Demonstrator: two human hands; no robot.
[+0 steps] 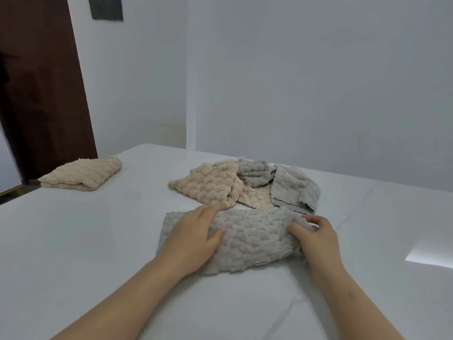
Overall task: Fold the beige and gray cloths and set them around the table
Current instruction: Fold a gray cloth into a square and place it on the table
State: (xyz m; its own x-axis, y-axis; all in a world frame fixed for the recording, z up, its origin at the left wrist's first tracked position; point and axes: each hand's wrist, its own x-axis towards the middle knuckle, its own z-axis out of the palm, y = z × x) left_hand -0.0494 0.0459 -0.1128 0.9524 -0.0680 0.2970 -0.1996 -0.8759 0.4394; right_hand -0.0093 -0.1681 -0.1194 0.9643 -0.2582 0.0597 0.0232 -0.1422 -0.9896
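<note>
A gray textured cloth [255, 239] lies folded in a long strip on the white table [98, 241] in front of me. My left hand [196, 239] rests flat on its left end, fingers straight. My right hand [318, 239] grips its right end with curled fingers and thumb. Just behind lies a loose pile: a beige cloth [208, 185], a second beige piece [255, 196] under it, a crumpled gray cloth [255, 175] and another gray cloth [294, 190]. A folded beige cloth [83, 174] sits at the far left edge.
White walls stand close behind the table. A dark brown door [41, 89] is at the left. A bright patch of light [429, 253] falls on the table at the right.
</note>
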